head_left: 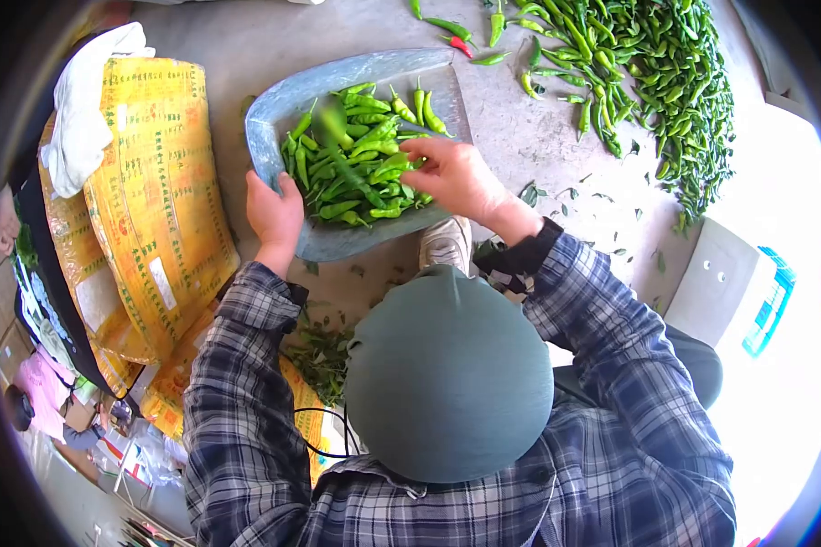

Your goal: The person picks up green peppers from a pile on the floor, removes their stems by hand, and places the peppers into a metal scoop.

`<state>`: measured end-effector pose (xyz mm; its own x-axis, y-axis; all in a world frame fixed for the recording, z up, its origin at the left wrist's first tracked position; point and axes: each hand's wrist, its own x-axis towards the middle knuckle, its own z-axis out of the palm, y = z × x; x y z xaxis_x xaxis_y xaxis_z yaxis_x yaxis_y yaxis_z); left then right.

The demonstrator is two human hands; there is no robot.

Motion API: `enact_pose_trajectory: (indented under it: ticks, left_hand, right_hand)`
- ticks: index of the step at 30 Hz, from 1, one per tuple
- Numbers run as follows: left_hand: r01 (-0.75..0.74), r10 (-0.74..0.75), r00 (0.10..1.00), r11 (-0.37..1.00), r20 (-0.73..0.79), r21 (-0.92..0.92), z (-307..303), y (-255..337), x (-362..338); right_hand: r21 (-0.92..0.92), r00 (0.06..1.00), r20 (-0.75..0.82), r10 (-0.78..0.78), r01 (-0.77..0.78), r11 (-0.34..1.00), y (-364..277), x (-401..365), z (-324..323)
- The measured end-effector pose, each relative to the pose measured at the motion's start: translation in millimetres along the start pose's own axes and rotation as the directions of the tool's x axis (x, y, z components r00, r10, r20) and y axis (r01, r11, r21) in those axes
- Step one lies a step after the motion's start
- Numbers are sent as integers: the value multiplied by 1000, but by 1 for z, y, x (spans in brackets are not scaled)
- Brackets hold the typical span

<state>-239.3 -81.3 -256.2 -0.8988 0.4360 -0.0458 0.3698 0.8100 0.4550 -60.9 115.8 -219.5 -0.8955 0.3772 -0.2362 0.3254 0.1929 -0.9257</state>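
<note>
A grey scoop-shaped pan [324, 80] holds a heap of green peppers [369, 150]. My left hand [275, 211] grips the pan's left rim, its thumb on the inner side. Over the right part of the heap, my right hand [456, 178] has its thumb and fingers pinched together at the peppers' edge. What it holds, if anything, is too small to make out. A blurred green pepper [333, 123] shows above the heap near the pan's middle.
A large pile of green peppers [680, 91] lies on the floor at the upper right, with one red pepper [461, 46] nearby. Yellow taped packages [160, 182] stand at left under a white cloth [87, 100]. A grey stool [716, 273] is at right. People are partly visible at far left.
</note>
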Motion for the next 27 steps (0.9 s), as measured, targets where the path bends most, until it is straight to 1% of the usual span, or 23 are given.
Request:
enact_pose_trajectory:
  ticks: [2, 3, 4, 5, 6, 7, 8, 10, 11, 12, 14, 15, 16, 17, 18, 19, 20, 22, 24, 25, 26, 27]
  left_hand:
    - [0, 0, 1000, 1000, -4, 20, 1, 0, 0]
    - [4, -4, 1000, 1000, -3, 19, 1, 0, -1]
    - [1, -1, 1000, 1000, -1, 7, 1, 0, -1]
    - [-3, 3, 1000, 1000, 0, -4, 1, -1, -1]
    - [-2, 2, 1000, 1000, 0, -3, 2, -2, -1]
    - [-2, 2, 1000, 1000, -1, 14, 2, -2, 0]
    - [-2, 2, 1000, 1000, -2, 31, 2, -3, 0]
    - [-14, 14, 1000, 1000, -8, 27, 2, -3, -1]
    - [-29, 29, 999, 999, -21, 20, 1, -1, 0]
    - [-29, 29, 999, 999, -24, 19, 1, 0, 1]
    - [-27, 27, 1000, 999, -16, -18, 0, 0, -1]
    - [-24, 24, 1000, 1000, -15, -17, 0, 0, -2]
    - [-29, 28, 999, 1000, -20, -10, 0, 0, -1]
    - [-34, 33, 999, 999, -24, -3, 0, 1, -1]
    - [-34, 34, 999, 999, -25, -3, 0, 2, -1]
    - [-12, 13, 1000, 1000, -13, 17, 0, 3, -1]
    - [8, -8, 1000, 999, -2, 38, -1, 2, -1]
    - [5, -5, 1000, 999, -1, 33, 1, 2, 0]
    - [4, -3, 1000, 1000, -1, 27, 0, 1, 0]
    - [8, -8, 1000, 1000, 0, 13, -1, 2, 0]
    - [13, -13, 1000, 1000, 1, -3, 0, 2, 0]
    - [13, -13, 1000, 1000, 5, -8, 0, 2, 0]
  right_hand:
    - [-55, 993, -90, 72, -77, 996, 11, 6, 5]
    - [-63, 992, -47, 114, -117, 991, 13, 4, 6]
    - [-64, 992, -44, 117, -120, 991, 15, 3, 7]
    - [237, 965, 71, 254, -264, 935, 15, 3, 8]
    - [494, 914, 218, 341, -405, 769, 15, 3, 8]
    - [618, 907, 296, 301, -422, 663, 15, 3, 7]
    - [619, 906, 296, 301, -422, 662, 14, 6, 9]
    - [563, 928, 178, 327, -368, 740, 13, 11, 11]
    - [399, 928, 121, 353, -371, 839, 18, 16, 10]
    - [397, 929, 121, 351, -369, 840, 23, 16, 10]
    - [431, 901, 72, 429, -416, 801, 30, 15, 11]
    - [351, 897, 62, 438, -430, 832, 34, 12, 12]
    - [350, 898, 62, 436, -429, 833, 36, 9, 16]
    - [181, 878, 74, 473, -478, 860, 37, 5, 19]
    - [6, 856, 78, 511, -513, 859, 38, 2, 23]
    - [-131, 905, 35, 424, -417, 899, 46, 0, 34]
    - [-130, 906, 35, 422, -414, 901, 48, -1, 39]
    - [-273, 948, 39, 317, -295, 916, 55, -3, 49]
    - [-267, 952, 53, 300, -276, 923, 54, -2, 49]
    - [-105, 910, 108, 400, -389, 915, 54, -1, 47]
    - [51, 857, 177, 484, -499, 865, 53, 1, 44]
    - [49, 855, 173, 488, -502, 863, 54, 2, 40]
